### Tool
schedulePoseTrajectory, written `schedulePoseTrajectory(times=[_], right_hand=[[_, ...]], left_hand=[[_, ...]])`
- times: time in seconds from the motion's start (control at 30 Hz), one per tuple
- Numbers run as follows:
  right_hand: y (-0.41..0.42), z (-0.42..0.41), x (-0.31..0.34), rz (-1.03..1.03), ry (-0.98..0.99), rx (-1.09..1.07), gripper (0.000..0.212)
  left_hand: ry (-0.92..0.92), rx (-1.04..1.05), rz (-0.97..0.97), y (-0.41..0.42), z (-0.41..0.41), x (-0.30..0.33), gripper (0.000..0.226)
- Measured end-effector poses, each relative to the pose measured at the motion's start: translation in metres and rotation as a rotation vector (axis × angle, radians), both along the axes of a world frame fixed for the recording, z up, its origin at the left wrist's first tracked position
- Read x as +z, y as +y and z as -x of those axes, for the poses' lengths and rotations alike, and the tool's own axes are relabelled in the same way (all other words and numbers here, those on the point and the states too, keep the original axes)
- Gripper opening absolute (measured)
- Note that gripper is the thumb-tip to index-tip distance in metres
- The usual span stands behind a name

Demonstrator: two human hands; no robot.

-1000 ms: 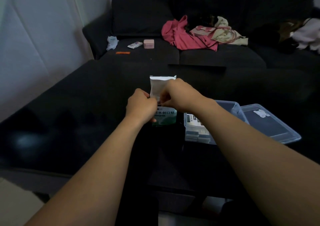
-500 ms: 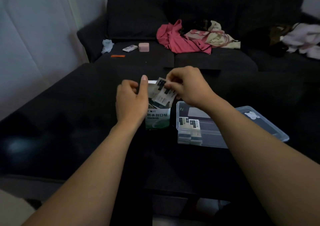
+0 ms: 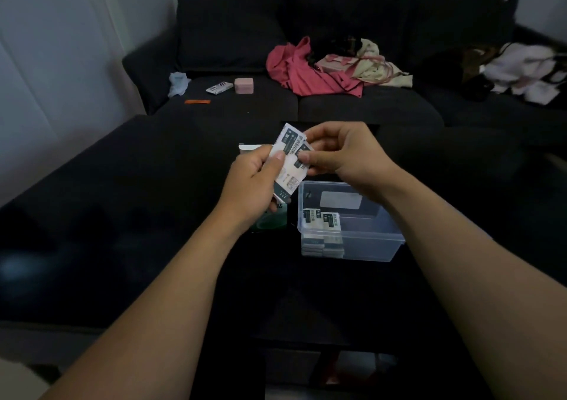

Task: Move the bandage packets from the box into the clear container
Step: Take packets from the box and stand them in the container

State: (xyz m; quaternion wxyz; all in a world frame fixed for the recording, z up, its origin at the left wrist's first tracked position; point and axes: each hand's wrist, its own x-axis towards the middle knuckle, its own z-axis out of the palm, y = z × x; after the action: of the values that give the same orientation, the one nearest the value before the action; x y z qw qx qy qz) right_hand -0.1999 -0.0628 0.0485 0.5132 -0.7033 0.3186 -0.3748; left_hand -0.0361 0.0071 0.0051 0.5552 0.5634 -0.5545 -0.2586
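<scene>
A bunch of white-and-dark bandage packets (image 3: 291, 160) is held up over the black table between both hands. My left hand (image 3: 253, 185) grips the lower part of the bunch, thumb on its face. My right hand (image 3: 340, 157) pinches the upper packets from the right. The green-and-white bandage box (image 3: 273, 220) stands behind and below my left hand, mostly hidden, its open flap (image 3: 250, 147) showing above. The clear container (image 3: 352, 224) sits just right of the box, with stacked packets (image 3: 322, 231) in its near left corner.
The black table (image 3: 122, 231) fills the foreground. Behind it a dark sofa (image 3: 230, 31) carries a red garment (image 3: 303, 71), beige and white clothes, a pink case (image 3: 244, 85), a small pack (image 3: 219, 87), a blue bag and an orange item.
The packets came out of the box, drawn up by my right hand. My left hand left the box and took hold of the bunch. The view shifted, and the container's lid is out of sight.
</scene>
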Motion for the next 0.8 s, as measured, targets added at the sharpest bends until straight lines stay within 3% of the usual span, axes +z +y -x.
schedulePoseTrajectory(times=[0.2, 0.27, 0.37, 0.57, 0.8], right_hand=[[-0.001, 0.017, -0.006, -0.18, -0.108, -0.119, 0.014], [-0.003, 0.025, -0.006, -0.176, -0.096, -0.129, 0.015], [-0.002, 0.034, -0.001, -0.078, 0.017, -0.071, 0.016], [0.001, 0.034, 0.001, 0.086, 0.155, 0.002, 0.024], [0.004, 0.025, -0.006, 0.292, 0.298, -0.045, 0.037]], left_hand=[[0.484, -0.062, -0.175, 0.004, 0.022, 0.011, 0.028], [0.556, -0.087, -0.254, 0.006, 0.025, 0.014, 0.028], [0.553, -0.175, -0.375, 0.01, 0.028, 0.016, 0.029], [0.444, -0.369, -0.554, 0.008, 0.027, 0.009, 0.051], [0.343, -0.358, -0.484, 0.004, 0.033, 0.004, 0.019]])
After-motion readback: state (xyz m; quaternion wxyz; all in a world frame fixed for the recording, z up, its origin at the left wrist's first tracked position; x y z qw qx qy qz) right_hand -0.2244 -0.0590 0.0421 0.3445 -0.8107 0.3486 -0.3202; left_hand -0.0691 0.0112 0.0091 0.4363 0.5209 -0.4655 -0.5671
